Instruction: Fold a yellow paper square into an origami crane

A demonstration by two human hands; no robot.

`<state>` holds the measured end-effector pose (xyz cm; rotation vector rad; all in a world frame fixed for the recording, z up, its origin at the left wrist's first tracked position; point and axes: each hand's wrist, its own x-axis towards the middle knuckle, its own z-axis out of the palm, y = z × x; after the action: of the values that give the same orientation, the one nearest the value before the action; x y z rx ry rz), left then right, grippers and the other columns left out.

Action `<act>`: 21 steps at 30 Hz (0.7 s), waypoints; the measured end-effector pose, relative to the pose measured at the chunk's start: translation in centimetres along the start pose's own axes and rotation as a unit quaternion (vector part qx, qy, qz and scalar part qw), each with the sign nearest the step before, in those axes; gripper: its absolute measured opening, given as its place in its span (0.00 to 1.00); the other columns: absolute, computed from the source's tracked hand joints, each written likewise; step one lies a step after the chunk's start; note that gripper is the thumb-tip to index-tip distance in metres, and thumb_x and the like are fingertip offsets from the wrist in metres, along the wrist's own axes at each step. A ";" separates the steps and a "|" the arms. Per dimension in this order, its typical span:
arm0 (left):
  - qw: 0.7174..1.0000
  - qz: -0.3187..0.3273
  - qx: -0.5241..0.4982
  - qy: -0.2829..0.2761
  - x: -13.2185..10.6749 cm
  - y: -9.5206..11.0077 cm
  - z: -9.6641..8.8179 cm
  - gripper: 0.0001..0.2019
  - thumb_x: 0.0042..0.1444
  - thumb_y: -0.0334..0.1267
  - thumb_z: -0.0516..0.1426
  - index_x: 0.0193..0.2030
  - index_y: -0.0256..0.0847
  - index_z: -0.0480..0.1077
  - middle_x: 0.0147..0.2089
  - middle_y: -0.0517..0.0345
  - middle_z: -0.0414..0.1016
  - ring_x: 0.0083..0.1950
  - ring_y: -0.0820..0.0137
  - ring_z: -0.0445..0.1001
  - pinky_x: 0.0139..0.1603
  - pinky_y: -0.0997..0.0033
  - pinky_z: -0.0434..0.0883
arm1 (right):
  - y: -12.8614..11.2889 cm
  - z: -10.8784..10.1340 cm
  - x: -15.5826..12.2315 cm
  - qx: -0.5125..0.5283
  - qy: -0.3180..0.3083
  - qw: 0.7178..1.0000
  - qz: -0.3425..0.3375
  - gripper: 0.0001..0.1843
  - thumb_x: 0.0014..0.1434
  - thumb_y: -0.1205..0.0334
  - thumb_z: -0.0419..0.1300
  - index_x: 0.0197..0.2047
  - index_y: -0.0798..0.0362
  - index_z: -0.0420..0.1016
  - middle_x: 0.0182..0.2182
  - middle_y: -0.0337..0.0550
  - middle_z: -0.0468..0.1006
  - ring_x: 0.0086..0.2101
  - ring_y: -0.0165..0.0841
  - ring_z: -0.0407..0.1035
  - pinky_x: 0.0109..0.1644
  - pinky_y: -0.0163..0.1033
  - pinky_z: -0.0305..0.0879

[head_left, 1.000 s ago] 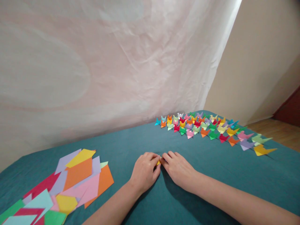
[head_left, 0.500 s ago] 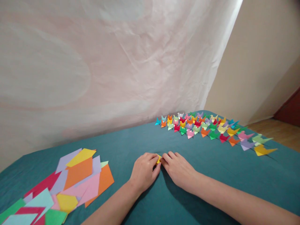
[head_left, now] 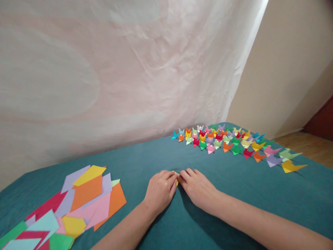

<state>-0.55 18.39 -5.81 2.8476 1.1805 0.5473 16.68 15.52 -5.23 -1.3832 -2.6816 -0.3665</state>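
Both hands meet on the teal-covered worktop (head_left: 161, 156), and between them sits a small yellow paper (head_left: 177, 174), mostly hidden, with only a folded corner showing. The left hand (head_left: 160, 191) rests knuckles-up on the cloth, its fingers curled in and pinching the near-left edge of the small yellow paper. The right hand (head_left: 197, 185) lies just beside it, fingertips bent down and nipping the same piece from the other side. The two sets of fingertips are almost touching over it.

Beyond the small yellow paper and off to its right, rows of folded paper figures (head_left: 234, 144) in many colours stand on the cloth, well apart from the hands. To the left of the small yellow paper and nearer the camera, loose coloured sheets (head_left: 88, 194) lie overlapping in a flat heap. Behind the small yellow paper, a crumpled pale backdrop sheet (head_left: 130, 69) rises from the worktop's far edge.
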 end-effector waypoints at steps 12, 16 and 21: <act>0.999 -0.008 -0.017 -0.042 -0.1 0.6 -1.1 0.19 0.53 0.29 0.52 0.53 0.40 0.67 0.52 0.54 0.71 0.52 0.62 0.66 0.54 0.60 0.65 | 0.4 -0.5 0.0 0.009 -0.015 1.000 0.001 0.14 0.59 0.71 0.53 0.48 0.57 0.68 0.39 0.47 0.70 0.38 0.39 0.63 0.37 0.44 0.61; 0.998 -0.002 -0.037 -0.051 -0.2 0.3 -1.2 0.22 0.51 0.27 0.50 0.54 0.40 0.66 0.54 0.55 0.70 0.53 0.62 0.65 0.56 0.60 0.63 | 0.6 -0.5 -0.1 0.009 -0.010 1.000 -0.004 0.13 0.59 0.71 0.53 0.48 0.57 0.69 0.39 0.47 0.70 0.38 0.39 0.63 0.37 0.43 0.61; 0.998 -0.001 -0.050 -0.049 -0.3 -0.1 -1.1 0.22 0.51 0.26 0.49 0.52 0.43 0.67 0.53 0.56 0.70 0.53 0.63 0.64 0.55 0.60 0.63 | 0.8 -0.4 -0.1 0.009 -0.009 1.000 -0.014 0.14 0.59 0.71 0.53 0.49 0.57 0.68 0.40 0.47 0.69 0.38 0.39 0.63 0.36 0.43 0.61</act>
<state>-1.15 18.15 -4.87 2.7543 1.1079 0.4467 17.38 15.73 -4.75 -1.3525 -2.7142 -0.3323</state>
